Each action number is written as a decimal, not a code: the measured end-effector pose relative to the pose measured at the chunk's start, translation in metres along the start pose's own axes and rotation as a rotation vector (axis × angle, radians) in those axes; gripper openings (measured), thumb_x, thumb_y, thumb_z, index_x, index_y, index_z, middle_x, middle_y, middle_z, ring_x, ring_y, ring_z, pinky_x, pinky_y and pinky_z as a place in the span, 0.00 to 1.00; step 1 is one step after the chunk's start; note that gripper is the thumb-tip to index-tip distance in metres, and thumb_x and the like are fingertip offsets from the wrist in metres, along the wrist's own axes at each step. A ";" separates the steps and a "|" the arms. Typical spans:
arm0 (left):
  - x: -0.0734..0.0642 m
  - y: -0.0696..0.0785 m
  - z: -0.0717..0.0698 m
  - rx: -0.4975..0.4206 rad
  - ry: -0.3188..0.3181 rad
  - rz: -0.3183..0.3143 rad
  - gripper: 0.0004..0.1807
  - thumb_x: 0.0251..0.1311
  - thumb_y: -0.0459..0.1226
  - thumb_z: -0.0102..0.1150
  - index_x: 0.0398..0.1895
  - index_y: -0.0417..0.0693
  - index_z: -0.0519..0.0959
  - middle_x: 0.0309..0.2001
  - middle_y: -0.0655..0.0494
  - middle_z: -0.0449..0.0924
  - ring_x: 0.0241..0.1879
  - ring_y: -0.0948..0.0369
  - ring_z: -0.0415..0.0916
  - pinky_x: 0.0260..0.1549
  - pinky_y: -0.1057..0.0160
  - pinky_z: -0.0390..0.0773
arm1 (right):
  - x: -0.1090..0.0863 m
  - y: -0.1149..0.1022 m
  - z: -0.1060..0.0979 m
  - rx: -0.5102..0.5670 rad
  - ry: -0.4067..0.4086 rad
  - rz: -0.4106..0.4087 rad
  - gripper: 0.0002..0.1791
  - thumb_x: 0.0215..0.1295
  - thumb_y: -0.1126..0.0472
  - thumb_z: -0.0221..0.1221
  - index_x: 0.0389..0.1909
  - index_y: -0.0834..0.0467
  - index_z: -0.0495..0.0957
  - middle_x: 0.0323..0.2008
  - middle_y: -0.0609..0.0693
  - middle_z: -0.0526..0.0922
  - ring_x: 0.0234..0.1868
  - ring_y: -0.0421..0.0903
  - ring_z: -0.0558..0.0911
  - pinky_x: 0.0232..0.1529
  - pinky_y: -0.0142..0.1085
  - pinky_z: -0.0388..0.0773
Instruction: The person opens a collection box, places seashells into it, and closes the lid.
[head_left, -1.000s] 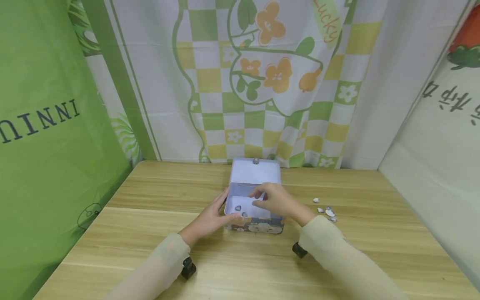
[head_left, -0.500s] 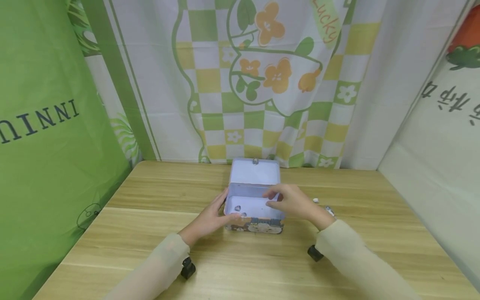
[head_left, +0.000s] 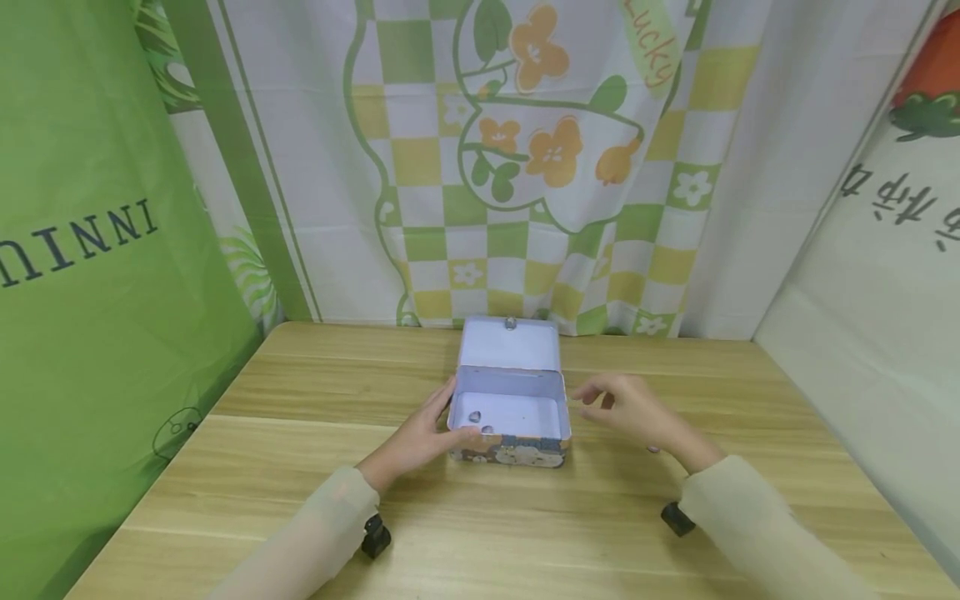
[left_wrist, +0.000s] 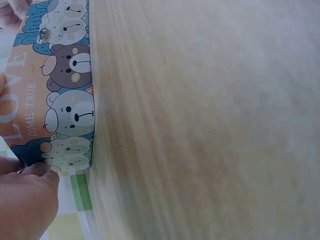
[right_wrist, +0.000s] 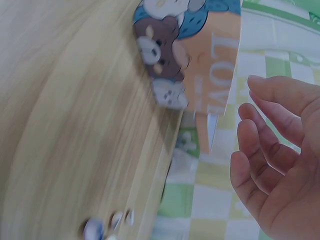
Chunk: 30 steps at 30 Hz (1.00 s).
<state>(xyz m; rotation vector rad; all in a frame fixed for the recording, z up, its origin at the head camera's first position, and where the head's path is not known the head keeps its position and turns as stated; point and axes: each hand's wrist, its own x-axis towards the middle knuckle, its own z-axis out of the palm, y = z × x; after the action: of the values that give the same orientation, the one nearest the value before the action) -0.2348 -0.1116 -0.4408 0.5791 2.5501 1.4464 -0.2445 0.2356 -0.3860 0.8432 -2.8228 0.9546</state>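
An opened tin box (head_left: 528,455) with cartoon bears and the word LOVE on its side stands at mid-table. Its hinged lid (head_left: 510,346) leans back, white inside with a small metal clasp on its edge. Two small shells (head_left: 475,417) lie in the box's front left corner. My left hand (head_left: 416,440) holds the box's left side, thumb over the front rim. To the right of the box, my right hand (head_left: 626,408) hovers with loosely bent fingers and nothing between them. Several more shells (right_wrist: 94,229) lie on the table, mostly hidden behind the right hand in the head view.
The wooden table (head_left: 337,379) ends at a checked, flowered curtain (head_left: 427,158) right behind the lid. A green cloth (head_left: 97,292) hangs at left and a pale one (head_left: 862,333) at right. Each wrist carries a black camera (head_left: 377,537).
My right hand has moved rightward from above the box's inside to the table side beyond its right wall. The left hand and the box have stayed put.
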 end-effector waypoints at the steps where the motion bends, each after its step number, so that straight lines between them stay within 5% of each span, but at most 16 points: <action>1: 0.000 0.000 0.000 -0.001 0.000 -0.001 0.54 0.64 0.50 0.66 0.82 0.55 0.40 0.80 0.53 0.37 0.77 0.49 0.42 0.71 0.39 0.47 | -0.003 0.002 -0.002 0.002 -0.003 0.012 0.09 0.64 0.65 0.67 0.44 0.59 0.86 0.38 0.49 0.85 0.31 0.41 0.79 0.32 0.34 0.80; 13: 0.000 0.000 0.001 -0.002 0.009 0.013 0.54 0.63 0.51 0.67 0.82 0.54 0.41 0.80 0.52 0.38 0.77 0.48 0.43 0.71 0.39 0.47 | -0.037 0.029 -0.018 0.009 -0.015 0.116 0.12 0.67 0.64 0.65 0.49 0.64 0.84 0.43 0.57 0.85 0.35 0.44 0.79 0.33 0.35 0.79; 30: -0.001 0.001 0.000 -0.023 0.012 0.030 0.54 0.63 0.50 0.67 0.82 0.53 0.42 0.80 0.47 0.39 0.76 0.46 0.44 0.70 0.37 0.48 | -0.066 0.058 -0.024 0.001 -0.038 0.162 0.14 0.62 0.63 0.69 0.48 0.63 0.85 0.46 0.61 0.84 0.34 0.45 0.82 0.32 0.35 0.81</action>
<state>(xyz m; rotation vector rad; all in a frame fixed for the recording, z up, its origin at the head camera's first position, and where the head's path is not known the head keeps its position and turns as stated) -0.2338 -0.1112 -0.4400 0.6093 2.5407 1.4913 -0.2208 0.3200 -0.4121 0.6467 -2.9609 0.9683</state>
